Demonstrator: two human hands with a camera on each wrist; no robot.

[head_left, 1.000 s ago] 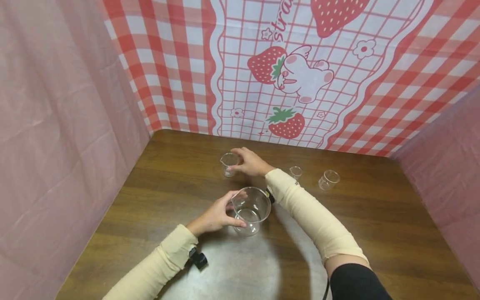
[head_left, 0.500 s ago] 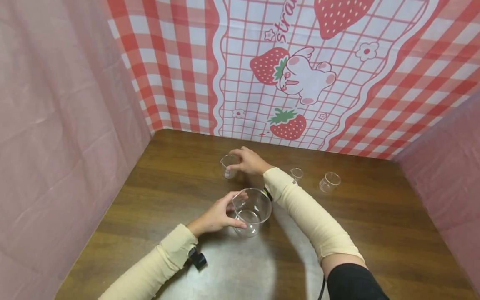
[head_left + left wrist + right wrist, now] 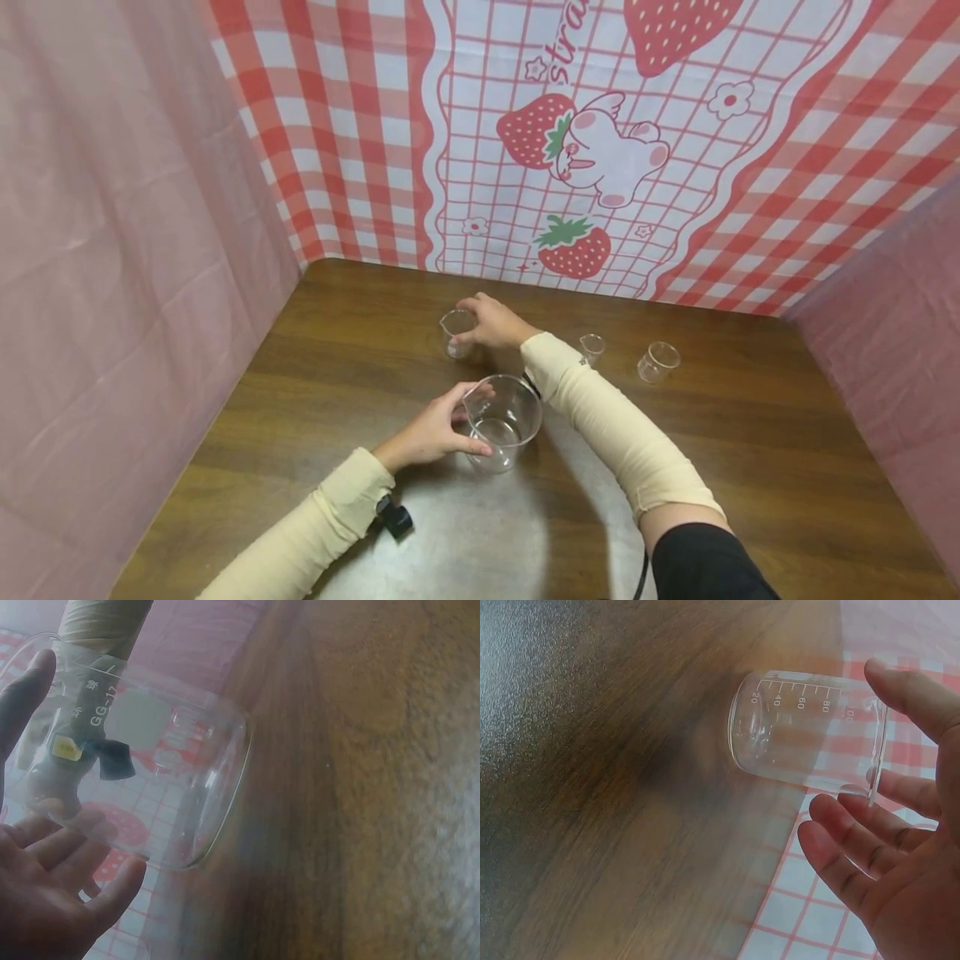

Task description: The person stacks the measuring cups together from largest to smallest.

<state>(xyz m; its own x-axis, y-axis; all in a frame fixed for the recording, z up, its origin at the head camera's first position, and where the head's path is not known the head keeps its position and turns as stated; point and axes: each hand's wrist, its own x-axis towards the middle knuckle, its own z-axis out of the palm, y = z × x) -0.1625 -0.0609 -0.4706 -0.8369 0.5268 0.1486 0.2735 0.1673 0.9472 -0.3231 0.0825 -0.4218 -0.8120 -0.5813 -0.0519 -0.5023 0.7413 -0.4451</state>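
Note:
The left hand holds a large clear glass beaker standing on the table, its thumb on the near side and fingers round the far side. In the left wrist view, white lettering shows on this beaker. Farther back, the right hand has its thumb and fingers round the rim of a smaller glass beaker. In the right wrist view that smaller beaker bears a white scale up to about 100, with the thumb at one side of the rim and fingertips at the other. Both beakers look to have nothing in them.
To the right of the right forearm stand a tiny glass beaker, partly hidden by the sleeve, and a small glass beaker. The brown wooden table meets a strawberry-print cloth behind and pink curtains at the sides.
The right hand has shifted slightly left, farther round the smaller beaker. The left hand and the large beaker stay where they were.

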